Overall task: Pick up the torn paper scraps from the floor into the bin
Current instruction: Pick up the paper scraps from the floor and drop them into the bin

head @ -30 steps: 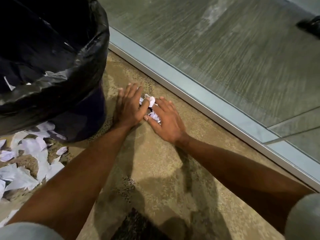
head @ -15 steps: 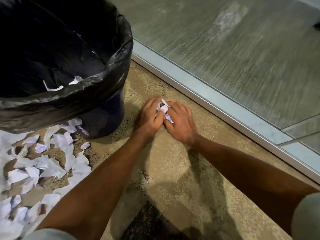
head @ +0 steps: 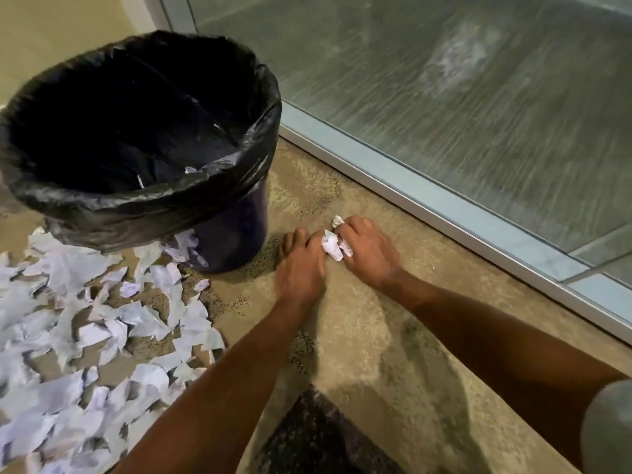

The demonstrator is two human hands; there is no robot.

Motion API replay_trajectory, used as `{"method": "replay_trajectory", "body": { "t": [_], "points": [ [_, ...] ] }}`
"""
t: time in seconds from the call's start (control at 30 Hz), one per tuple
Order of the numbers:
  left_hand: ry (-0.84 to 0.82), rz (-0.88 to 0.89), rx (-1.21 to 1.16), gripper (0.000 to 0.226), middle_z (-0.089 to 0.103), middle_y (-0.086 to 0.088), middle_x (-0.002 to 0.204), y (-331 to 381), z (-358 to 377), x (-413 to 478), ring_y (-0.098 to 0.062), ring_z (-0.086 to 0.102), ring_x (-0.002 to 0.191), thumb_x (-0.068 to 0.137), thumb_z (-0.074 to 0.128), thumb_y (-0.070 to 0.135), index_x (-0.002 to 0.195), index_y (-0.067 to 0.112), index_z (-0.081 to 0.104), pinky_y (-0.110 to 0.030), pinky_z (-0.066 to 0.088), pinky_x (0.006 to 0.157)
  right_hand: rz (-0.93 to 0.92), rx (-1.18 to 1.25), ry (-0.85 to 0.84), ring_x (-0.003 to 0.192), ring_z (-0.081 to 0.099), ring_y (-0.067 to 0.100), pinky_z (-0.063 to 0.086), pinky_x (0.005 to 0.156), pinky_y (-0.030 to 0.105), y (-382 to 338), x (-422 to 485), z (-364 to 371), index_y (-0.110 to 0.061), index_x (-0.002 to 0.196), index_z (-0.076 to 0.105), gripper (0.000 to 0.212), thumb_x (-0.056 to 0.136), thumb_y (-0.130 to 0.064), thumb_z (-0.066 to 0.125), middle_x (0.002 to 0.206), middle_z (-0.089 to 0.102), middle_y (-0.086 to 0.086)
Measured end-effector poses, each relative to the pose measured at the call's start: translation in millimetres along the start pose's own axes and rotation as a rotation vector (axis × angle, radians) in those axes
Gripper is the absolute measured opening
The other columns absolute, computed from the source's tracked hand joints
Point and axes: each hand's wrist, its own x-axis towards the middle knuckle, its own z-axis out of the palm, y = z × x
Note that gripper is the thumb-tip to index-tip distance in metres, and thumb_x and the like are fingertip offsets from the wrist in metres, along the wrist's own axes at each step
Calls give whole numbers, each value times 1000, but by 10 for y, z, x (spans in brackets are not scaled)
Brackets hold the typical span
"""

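A round bin lined with a black bag stands on the carpet at upper left, a few white scraps inside it. Just right of its base, my left hand and my right hand press together around a small wad of white paper scraps; one bit pokes out above the right fingers. Both hands rest low on the carpet. A large spread of torn white scraps covers the floor at lower left, reaching the bin's foot.
A metal door sill runs diagonally behind the hands, with a glass panel and grey flooring beyond it. A dark patterned patch of carpet lies at the bottom middle. A cream wall rises behind the bin.
My hands have closed from flat and apart to cupped together, gathering the scraps into a wad. The view has shifted, so the bin and the scrap pile show more fully.
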Motion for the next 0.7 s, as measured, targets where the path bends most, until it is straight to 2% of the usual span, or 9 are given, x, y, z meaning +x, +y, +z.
{"method": "replay_trajectory", "body": {
  "t": [0.07,0.17,0.27,0.37,0.43,0.57,0.6,0.7],
  "points": [
    [0,-6,-12,39,54,-3,125,14,-22,-31,-24,49,116,101,54,28,140,27,55,-41,43,106,-15,21,4,104,59,29,53,71,40,-26,-67,-21,-17,123,64,34,95,-34,55,120,61,7],
    [-2,-26,-7,36,54,-3,127,47,-77,-28,-24,48,118,101,57,28,137,25,58,-39,44,105,2,66,14,99,61,29,54,67,39,-62,-142,-30,-16,119,66,27,92,-21,64,116,62,6],
    [-52,-37,-42,34,52,-5,126,35,-108,-5,-25,51,118,100,60,24,134,23,59,-40,49,101,44,160,33,85,60,26,47,63,32,-132,-200,-37,-14,114,67,25,89,-10,69,111,60,5],
    [-46,-70,-116,30,53,-6,120,38,-144,-23,-28,60,107,99,63,15,128,22,63,-40,56,90,81,260,89,79,59,25,44,63,31,-225,-244,-48,-12,113,68,25,88,-6,68,106,60,5],
    [-29,-127,-199,30,59,-9,120,95,-188,-38,-30,65,101,100,61,15,128,21,68,-38,53,83,123,327,102,81,60,25,48,66,33,-311,-249,-43,-13,111,69,22,90,-10,65,103,61,5],
    [9,-238,-429,28,72,-13,111,196,-231,-43,-31,68,95,100,58,17,122,12,75,-30,47,77,264,498,85,77,57,18,49,66,39,-471,-225,-69,-18,90,67,5,92,-16,62,87,61,2],
    [24,-277,-493,25,75,-13,105,204,-241,-50,-29,69,90,100,60,17,117,10,77,-30,48,74,319,550,92,74,56,16,46,64,37,-510,-209,-96,-17,84,65,9,92,-14,63,82,61,1],
    [-19,-428,-624,19,76,-12,88,240,-260,-79,-26,67,78,100,60,16,100,8,77,-31,47,66,530,721,37,65,55,9,41,54,21,-613,-145,-212,-15,80,65,15,94,-11,65,73,63,-3]
  ]
}}
